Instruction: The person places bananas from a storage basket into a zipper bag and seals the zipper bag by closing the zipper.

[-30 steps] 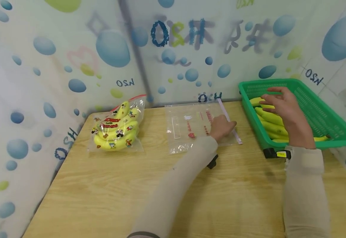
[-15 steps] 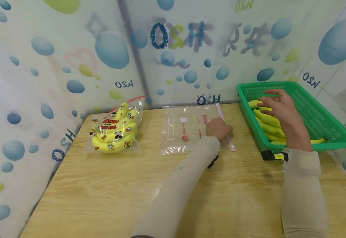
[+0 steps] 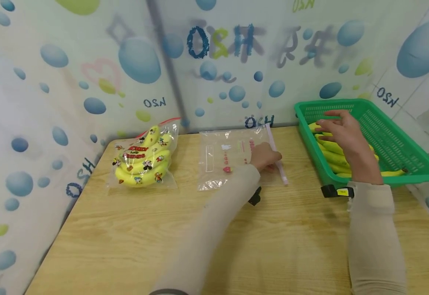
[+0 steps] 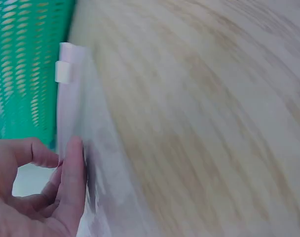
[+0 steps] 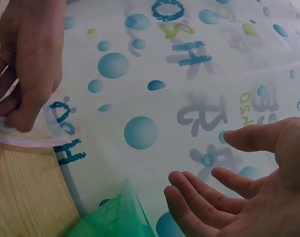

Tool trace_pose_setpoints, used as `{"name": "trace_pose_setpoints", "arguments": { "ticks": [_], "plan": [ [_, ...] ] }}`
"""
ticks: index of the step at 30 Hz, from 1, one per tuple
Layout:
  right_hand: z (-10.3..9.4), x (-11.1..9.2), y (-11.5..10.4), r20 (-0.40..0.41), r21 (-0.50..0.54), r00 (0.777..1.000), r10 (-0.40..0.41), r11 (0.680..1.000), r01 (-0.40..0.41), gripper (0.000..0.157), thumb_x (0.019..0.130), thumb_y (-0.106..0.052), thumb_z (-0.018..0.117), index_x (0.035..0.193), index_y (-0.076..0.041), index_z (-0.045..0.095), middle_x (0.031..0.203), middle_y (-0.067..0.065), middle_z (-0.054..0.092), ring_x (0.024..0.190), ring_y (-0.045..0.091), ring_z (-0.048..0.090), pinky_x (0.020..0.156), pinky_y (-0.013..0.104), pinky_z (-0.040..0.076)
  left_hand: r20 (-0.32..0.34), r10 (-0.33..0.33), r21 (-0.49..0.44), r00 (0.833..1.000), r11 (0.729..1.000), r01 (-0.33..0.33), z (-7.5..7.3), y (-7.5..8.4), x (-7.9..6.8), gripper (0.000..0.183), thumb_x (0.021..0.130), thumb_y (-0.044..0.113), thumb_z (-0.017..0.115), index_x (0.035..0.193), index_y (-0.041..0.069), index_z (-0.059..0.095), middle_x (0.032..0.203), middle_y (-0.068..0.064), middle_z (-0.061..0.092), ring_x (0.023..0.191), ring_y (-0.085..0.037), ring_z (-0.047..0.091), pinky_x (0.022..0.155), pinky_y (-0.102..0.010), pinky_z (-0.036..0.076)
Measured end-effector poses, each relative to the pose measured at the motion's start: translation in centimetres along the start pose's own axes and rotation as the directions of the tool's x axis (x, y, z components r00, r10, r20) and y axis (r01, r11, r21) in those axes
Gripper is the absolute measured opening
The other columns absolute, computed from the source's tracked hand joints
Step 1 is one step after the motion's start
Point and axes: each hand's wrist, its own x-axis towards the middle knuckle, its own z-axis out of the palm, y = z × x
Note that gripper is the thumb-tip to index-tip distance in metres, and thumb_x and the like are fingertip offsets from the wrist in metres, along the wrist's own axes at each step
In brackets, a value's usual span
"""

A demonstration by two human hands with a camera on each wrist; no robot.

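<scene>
My left hand [image 3: 264,157] pinches the zip edge of a clear slider bag [image 3: 216,159] that lies flat on the wooden table. In the left wrist view, thumb and fingers meet on the pale pink zip strip [image 4: 70,108], with the white slider [image 4: 63,72] farther along it. The bag carries red strawberry and white rabbit prints. My right hand [image 3: 348,133] hovers over the green basket [image 3: 402,135], its fingers loosely spread and holding nothing. Beneath that hand, several yellow bananas [image 3: 334,157] lie in the basket, partly hidden by the hand and wrist.
At the left of the table [image 3: 133,229] stands a printed zip bag with bananas [image 3: 142,159] inside, its red closure at the top. A patterned wall sheet [image 3: 214,98] rises right behind the table's back edge.
My left hand has drawn slightly to the left with the bag's zip edge, which has shifted left too. My right hand stays over the basket, nearly unmoved.
</scene>
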Motion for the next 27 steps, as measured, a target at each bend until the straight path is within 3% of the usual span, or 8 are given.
{"name": "trace_pose_setpoints", "arguments": {
  "ticks": [5,8,12,15,18,21,27],
  "plan": [
    [1.5,0.0,-0.4,0.055,-0.016,0.998,-0.02,1.0,0.021,0.066,0.106,-0.038,0.053,0.155,-0.005,0.025,0.127,-0.005,0.05,0.1,-0.007,0.062,0.086,0.015,0.055,0.049,-0.072,-0.26,0.996,0.962,0.082,-1.6,-1.3,-1.5,0.022,0.091,0.022,0.066,0.074,0.008,0.067,0.068,-0.006,0.075,0.054,-0.016,0.071,0.044,-0.033,0.042],
    [2.8,0.2,-0.8,0.092,-0.02,0.995,-0.041,0.999,0.043,0.066,0.107,-0.033,0.052,0.156,0.0,0.023,0.129,0.004,0.05,0.097,-0.005,0.063,0.085,0.014,0.055,0.071,-0.044,-0.42,0.997,0.905,0.07,-2.0,-1.7,-2.6,0.016,0.093,0.015,0.066,0.079,0.007,0.067,0.072,-0.009,0.076,0.058,-0.017,0.071,0.045,-0.032,0.041],
    [5.1,0.7,-1.3,0.139,-0.026,0.988,-0.063,0.997,0.067,0.06,0.108,-0.024,0.05,0.153,0.006,0.025,0.133,0.02,0.05,0.099,0.003,0.064,0.084,0.014,0.056,0.086,0.014,-0.563,0.996,0.826,0.037,-2.6,-2.0,-3.8,0.008,0.094,0.008,0.064,0.087,0.004,0.065,0.071,-0.008,0.072,0.057,-0.016,0.069,0.05,-0.028,0.051],
    [7.1,0.9,-1.2,0.179,-0.067,0.982,-0.054,0.995,0.067,0.057,0.108,-0.023,0.05,0.153,0.005,0.028,0.142,0.028,0.046,0.116,0.024,0.062,0.091,0.02,0.056,0.1,0.033,-0.623,0.994,0.782,0.036,-3.1,-2.4,-4.6,0.005,0.094,0.006,0.064,0.092,0.002,0.063,0.072,-0.006,0.069,0.056,-0.015,0.068,0.053,-0.028,0.057],
    [8.9,1.1,-0.7,0.212,-0.111,0.977,-0.034,0.992,0.058,0.056,0.108,-0.021,0.05,0.152,0.007,0.03,0.15,0.032,0.042,0.132,0.043,0.051,0.104,0.041,0.055,0.113,0.043,-0.661,0.993,0.749,0.043,-3.6,-2.9,-5.6,0.004,0.096,0.006,0.064,0.095,0.002,0.062,0.074,-0.007,0.068,0.056,-0.015,0.068,0.054,-0.028,0.059],
    [10.4,1.3,-0.1,0.241,-0.153,0.971,-0.005,0.987,0.043,0.058,0.107,-0.019,0.052,0.153,0.008,0.029,0.152,0.034,0.04,0.137,0.048,0.048,0.109,0.058,0.048,0.114,0.068,-0.672,0.991,0.74,0.026,-4.2,-3.4,-6.7,0.003,0.097,0.006,0.062,0.097,0.003,0.061,0.076,-0.008,0.067,0.056,-0.016,0.068,0.054,-0.029,0.06],
    [11.9,1.6,0.8,0.244,-0.134,0.968,-0.051,0.987,0.086,0.062,0.101,-0.011,0.06,0.154,0.003,0.03,0.146,0.032,0.049,0.129,0.048,0.058,0.103,0.058,0.054,0.087,0.127,-0.677,0.988,0.735,-0.035,-5.3,-4.5,-8.6,0.005,0.1,0.009,0.061,0.1,0.004,0.06,0.082,-0.008,0.067,0.06,-0.017,0.069,0.061,-0.034,0.063]
  ]
}}
